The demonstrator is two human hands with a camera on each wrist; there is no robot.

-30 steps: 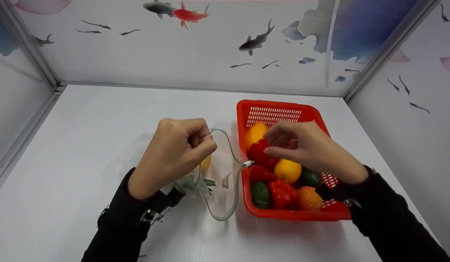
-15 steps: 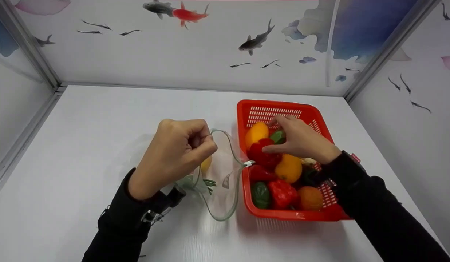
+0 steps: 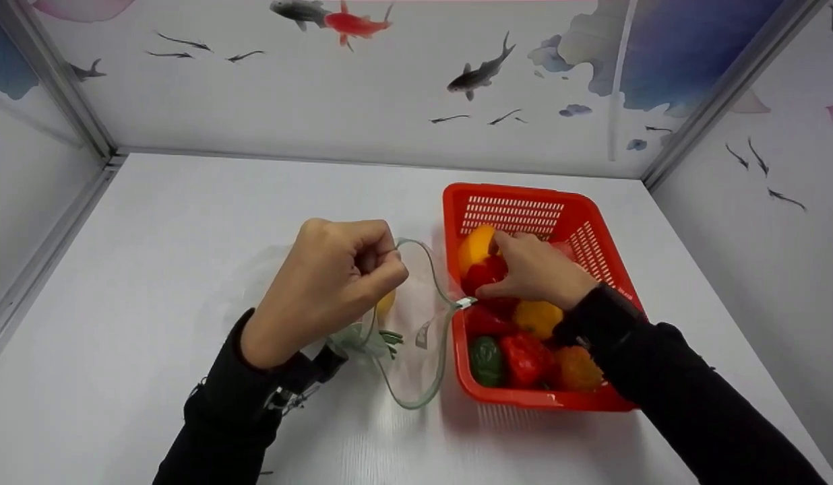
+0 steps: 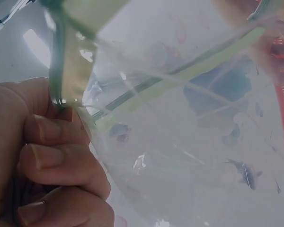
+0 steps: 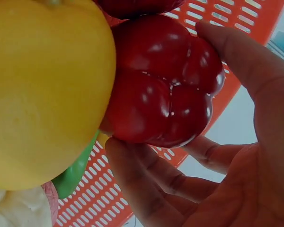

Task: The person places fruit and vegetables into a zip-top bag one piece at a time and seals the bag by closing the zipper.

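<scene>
My left hand (image 3: 325, 289) pinches the green-edged rim of a clear mesh or plastic bag (image 3: 416, 303), holding its mouth up and open. The left wrist view shows the curled fingers (image 4: 61, 156) against that edging. Inside or behind the bag are a yellow item (image 3: 385, 306) and green stalks (image 3: 391, 339), partly hidden. Over in the red basket (image 3: 551, 402), my right hand (image 3: 538, 269) grips a red bell pepper (image 5: 165, 85), thumb on one side and fingers on the other. The pepper is still among the other produce.
Around that pepper lie a yellow-orange fruit (image 3: 476, 246), a yellow bell pepper (image 5: 47, 94), a wrinkled red pepper (image 3: 526, 359), a dark green vegetable (image 3: 486, 362) and an orange (image 3: 579, 369). The bag's zip end (image 3: 465, 302) overlaps the basket's left rim. Printed walls enclose the white table.
My right hand has come down into the basket, moved over the produce and closed round the red bell pepper. My left hand keeps its hold on the bag's rim.
</scene>
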